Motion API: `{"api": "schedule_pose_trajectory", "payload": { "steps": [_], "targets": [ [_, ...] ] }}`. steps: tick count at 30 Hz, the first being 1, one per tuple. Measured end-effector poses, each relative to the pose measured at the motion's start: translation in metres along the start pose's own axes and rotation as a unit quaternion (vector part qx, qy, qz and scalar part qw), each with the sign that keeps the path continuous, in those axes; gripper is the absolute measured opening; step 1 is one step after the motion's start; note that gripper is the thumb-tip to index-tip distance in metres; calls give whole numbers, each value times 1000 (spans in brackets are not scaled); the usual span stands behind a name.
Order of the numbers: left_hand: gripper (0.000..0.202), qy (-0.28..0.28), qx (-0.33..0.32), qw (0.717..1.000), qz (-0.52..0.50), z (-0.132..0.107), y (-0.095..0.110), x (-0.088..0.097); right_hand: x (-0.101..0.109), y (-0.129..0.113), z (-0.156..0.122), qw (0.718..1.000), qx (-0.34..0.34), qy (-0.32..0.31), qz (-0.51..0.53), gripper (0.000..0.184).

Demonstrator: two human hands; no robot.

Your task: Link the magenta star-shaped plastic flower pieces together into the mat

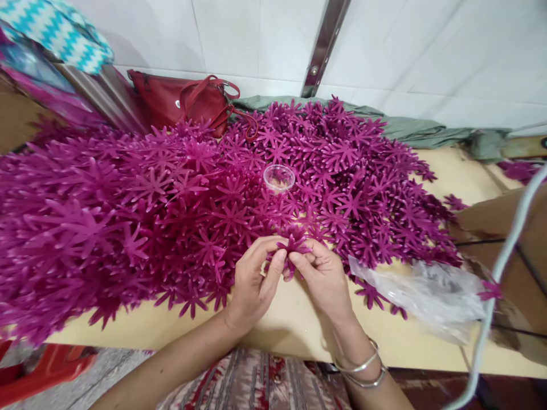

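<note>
Between my two hands, over the near part of the table, is a purple artificial flower (pixel 294 246) with narrow, finger-like petals. My left hand (pixel 258 273) pinches it from the left with thumb and fingertips. On the other side, my right hand (pixel 322 276) grips it the same way, its fingers curled beneath. Just beyond them lies a wide heap of matching purple flower pieces (pixel 231 216), spread to both sides. A small clear plastic cup (pixel 279 178) sits within the heap; its contents are too small to make out.
A red handbag (pixel 179 102) rests against the white tiled wall. Right of my hands lies a crumpled clear plastic bag (pixel 427 296). Farther right are a cardboard box (pixel 504 239) and a pale hanging cable (pixel 504 267). A red plastic stool (pixel 47 370) stands at lower left.
</note>
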State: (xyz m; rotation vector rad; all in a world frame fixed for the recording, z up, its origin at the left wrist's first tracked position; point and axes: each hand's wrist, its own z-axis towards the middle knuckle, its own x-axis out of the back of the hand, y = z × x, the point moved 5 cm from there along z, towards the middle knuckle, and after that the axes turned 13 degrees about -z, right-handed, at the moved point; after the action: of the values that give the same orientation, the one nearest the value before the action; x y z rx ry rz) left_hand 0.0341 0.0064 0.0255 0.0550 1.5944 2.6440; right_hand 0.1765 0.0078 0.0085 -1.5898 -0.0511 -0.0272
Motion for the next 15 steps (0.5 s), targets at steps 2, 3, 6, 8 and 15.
{"api": "schedule_pose_trajectory", "payload": {
  "steps": [2, 3, 6, 8, 15],
  "targets": [
    [12, 15, 37, 999, -25, -2, -5, 1, 0, 1, 0, 1000, -3, -8, 6, 27],
    [12, 26, 55, 997, -37, -3, -7, 2, 1, 2, 0, 1000, -4, -7, 2, 30],
    [13, 99, 82, 989, -71, -3, -13, 9, 6, 5, 0, 999, -1, 14, -39, 34],
    [14, 176, 80, 977, -93, -2, -17, 17, 11, 6, 0, 996, 6, 52, -72, 32],
    [20, 232, 1, 960, -158, 2, -11, 24, -5, -11, 1, 940, 185, 14, -285, 29]
  ]
}}
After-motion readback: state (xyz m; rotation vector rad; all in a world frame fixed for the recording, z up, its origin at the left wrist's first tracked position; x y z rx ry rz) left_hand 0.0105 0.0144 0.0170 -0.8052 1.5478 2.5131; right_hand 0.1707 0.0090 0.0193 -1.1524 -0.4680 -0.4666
